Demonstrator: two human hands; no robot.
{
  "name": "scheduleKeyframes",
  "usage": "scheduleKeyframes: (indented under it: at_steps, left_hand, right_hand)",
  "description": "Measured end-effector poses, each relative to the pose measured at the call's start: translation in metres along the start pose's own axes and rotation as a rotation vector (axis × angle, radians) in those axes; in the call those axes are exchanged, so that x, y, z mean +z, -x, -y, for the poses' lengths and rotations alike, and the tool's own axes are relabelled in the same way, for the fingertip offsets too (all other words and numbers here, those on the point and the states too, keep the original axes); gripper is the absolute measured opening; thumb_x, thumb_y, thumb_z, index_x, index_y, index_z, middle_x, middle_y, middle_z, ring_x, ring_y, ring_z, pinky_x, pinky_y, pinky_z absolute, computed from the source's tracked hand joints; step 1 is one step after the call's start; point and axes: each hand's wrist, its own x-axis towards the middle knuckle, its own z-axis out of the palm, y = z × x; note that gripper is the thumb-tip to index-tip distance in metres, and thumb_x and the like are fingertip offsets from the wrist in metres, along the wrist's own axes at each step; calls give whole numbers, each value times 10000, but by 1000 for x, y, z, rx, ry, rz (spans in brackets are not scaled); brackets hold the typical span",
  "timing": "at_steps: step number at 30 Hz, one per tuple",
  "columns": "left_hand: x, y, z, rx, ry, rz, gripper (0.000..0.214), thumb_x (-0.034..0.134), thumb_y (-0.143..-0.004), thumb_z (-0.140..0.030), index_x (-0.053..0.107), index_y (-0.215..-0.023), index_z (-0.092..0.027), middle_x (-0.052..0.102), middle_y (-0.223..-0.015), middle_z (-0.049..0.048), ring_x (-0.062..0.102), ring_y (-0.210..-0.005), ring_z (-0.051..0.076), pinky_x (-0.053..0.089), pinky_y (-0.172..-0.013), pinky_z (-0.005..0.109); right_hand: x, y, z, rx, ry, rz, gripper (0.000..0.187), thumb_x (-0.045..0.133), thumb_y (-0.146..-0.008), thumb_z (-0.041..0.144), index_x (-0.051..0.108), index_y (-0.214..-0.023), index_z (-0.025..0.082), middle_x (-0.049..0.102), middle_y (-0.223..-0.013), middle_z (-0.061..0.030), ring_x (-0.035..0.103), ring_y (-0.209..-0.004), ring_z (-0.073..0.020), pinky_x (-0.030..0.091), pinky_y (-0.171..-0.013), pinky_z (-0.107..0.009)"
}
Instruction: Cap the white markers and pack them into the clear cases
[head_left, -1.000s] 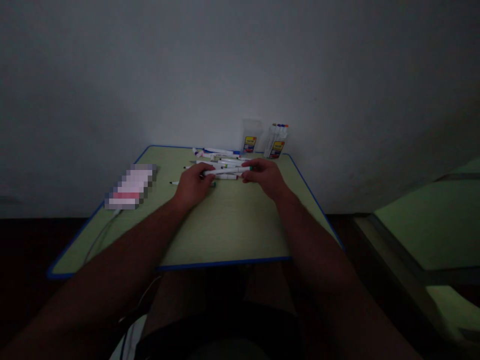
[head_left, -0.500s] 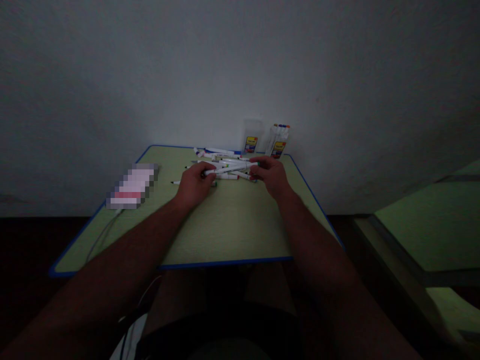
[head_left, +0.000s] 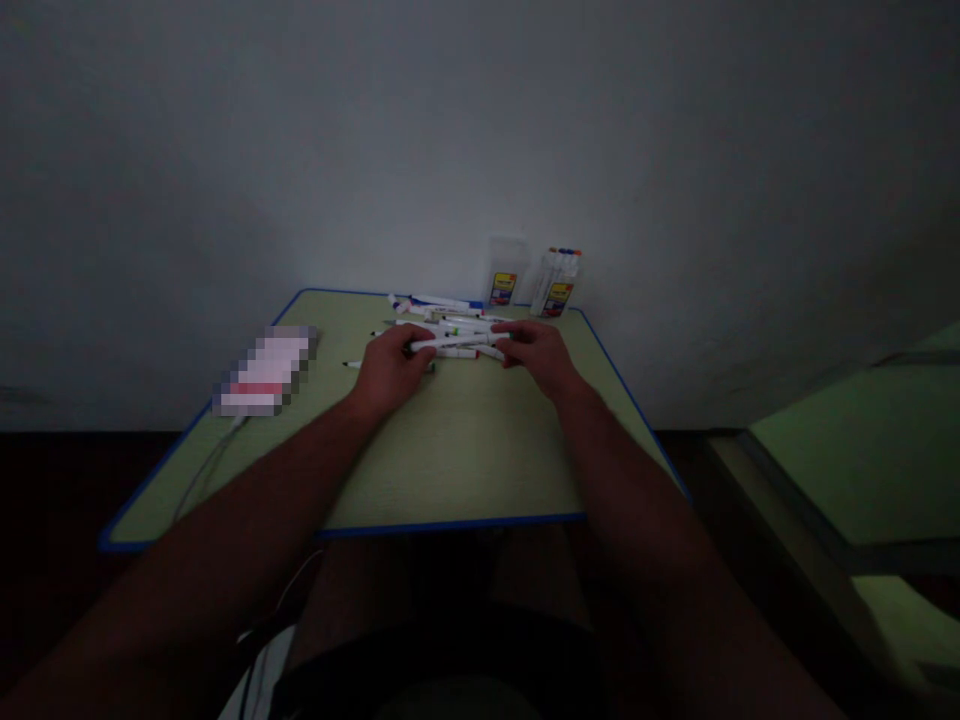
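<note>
A white marker pen (head_left: 456, 341) is held level between both hands above the far part of the green table (head_left: 450, 460). My left hand (head_left: 390, 367) is closed round its left end. My right hand (head_left: 538, 355) pinches its right end. Behind and under the pen lies a loose pile of several white markers (head_left: 442, 315). One thin pen (head_left: 352, 365) lies alone to the left of my left hand.
Two clear marker packs (head_left: 502, 275) (head_left: 555, 280) stand against the wall at the table's far edge. A blurred pink and white object (head_left: 262, 372) with a cable lies at the left. Another green table (head_left: 862, 450) stands to the right.
My right hand slid along the pen, first out to the right, then back a little toward the left. My left hand stayed put.
</note>
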Motion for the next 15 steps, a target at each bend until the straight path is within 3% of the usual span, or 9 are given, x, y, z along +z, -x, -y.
scheduleKeyframes:
  at_steps: [7, 15]
  left_hand:
    - [-1, 2, -6, 13, -22, 7, 203, 658, -820, -270, 720, -1001, -204, 732, -997, 52, 637, -816, 192, 517, -807, 359]
    - [-1, 2, -7, 12, -9, 7, 212, 666, -821, -309, 736, -1000, -219, 745, -982, 49, 624, -763, 179, 510, -776, 357]
  right_hand:
    - [-1, 0, 0, 37, -41, -30, 340, 781, -678, 371, 760, -958, 180, 631, -616, 24, 553, -524, -97, 534, -549, -272]
    - [-1, -3, -2, 81, -85, -106, 369, 847, -600, 415, 658, -811, 178, 660, -653, 6, 585, -523, -107, 526, -513, -262]
